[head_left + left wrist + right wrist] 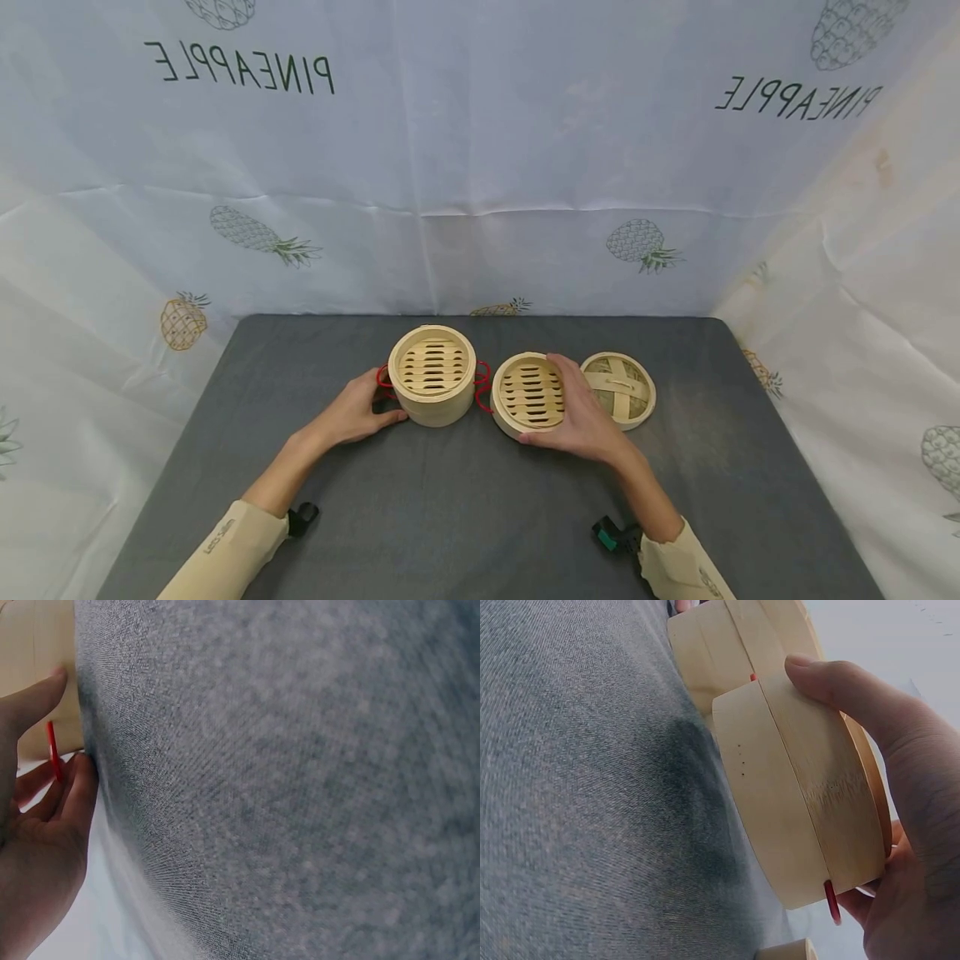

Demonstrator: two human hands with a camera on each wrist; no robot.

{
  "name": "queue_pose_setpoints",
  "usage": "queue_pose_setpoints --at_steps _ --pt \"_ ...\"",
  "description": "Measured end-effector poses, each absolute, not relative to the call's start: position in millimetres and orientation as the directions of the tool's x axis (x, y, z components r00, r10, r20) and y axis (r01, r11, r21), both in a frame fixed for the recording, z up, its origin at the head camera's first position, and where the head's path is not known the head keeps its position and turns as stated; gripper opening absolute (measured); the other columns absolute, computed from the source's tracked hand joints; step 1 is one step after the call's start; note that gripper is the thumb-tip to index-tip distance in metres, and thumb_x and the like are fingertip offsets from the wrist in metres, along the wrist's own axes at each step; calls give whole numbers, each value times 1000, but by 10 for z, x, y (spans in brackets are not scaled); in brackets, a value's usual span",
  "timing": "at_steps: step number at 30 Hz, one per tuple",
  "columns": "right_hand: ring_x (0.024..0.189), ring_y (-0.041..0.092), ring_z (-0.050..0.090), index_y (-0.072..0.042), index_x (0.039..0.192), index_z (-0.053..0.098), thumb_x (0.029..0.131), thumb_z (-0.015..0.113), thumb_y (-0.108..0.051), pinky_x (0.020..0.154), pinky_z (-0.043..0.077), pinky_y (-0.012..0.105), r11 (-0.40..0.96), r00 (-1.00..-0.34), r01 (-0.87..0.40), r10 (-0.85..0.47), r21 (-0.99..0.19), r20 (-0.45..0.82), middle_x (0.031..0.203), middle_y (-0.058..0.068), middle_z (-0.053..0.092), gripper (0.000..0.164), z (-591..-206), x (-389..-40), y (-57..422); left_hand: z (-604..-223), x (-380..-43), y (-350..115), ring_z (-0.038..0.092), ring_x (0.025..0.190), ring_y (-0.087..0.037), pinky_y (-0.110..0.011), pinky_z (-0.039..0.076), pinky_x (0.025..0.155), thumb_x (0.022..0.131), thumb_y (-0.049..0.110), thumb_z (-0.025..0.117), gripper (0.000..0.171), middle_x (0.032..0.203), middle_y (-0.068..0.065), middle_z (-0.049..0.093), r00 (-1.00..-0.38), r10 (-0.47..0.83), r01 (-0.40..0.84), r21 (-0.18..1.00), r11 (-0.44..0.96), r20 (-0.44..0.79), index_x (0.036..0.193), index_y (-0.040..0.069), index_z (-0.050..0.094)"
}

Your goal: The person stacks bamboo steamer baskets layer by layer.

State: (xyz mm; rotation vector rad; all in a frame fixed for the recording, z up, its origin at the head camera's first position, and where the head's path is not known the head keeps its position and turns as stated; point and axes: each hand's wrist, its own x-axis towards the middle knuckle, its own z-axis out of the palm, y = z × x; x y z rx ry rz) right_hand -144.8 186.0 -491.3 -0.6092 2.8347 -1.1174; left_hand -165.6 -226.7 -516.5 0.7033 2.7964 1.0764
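A bamboo steamer (432, 410) with a slatted top and red side handles stands upright at the middle of the table. My left hand (360, 408) holds its left side, thumb against the lower front wall and fingers by the red handle (53, 750). Just right of it is a lower bamboo steamer basket (525, 396), also slatted with red handles. My right hand (581, 417) grips this basket by its right side, thumb on the near wall (810, 772) and fingers round the far side. A dark shadow shows under the basket in the right wrist view.
A round woven bamboo lid (621, 387) lies behind my right hand, partly covered by it. A grey cloth covers the table (450, 517). White curtains (480, 167) printed with pineapples hang behind the table and at both sides.
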Motion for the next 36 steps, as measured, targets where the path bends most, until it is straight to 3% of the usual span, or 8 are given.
queue_pose_setpoints --at_steps 18,29,36 --pt "157 42 40 -15 172 25 70 97 -57 115 49 69 679 -919 -366 -371 -636 133 173 17 33 131 -4736 -1362 1880 -5162 -1652 -2265 73 121 -34 -49 64 99 92 18 89 72 133 -21 68 -894 434 399 640 657 112 152 -1 53" --pt "155 41 44 -10 170 29 67 99 -57 117 48 69 690 -915 -392 -363 -608 178 171 16 38 133 -4605 -1342 1903 -5154 -1635 -2249 73 119 -33 -52 63 99 92 18 88 71 131 -19 70 -889 439 418 620 664 130 151 -1 54" --pt "156 41 43 -15 172 27 67 100 -56 118 46 71 680 -904 -418 -378 -603 200 172 15 37 134 -4529 -1332 1878 -5255 -1679 -2309 74 113 -34 -49 65 91 92 24 89 70 126 -20 69 -870 453 462 645 609 195 149 -2 57"
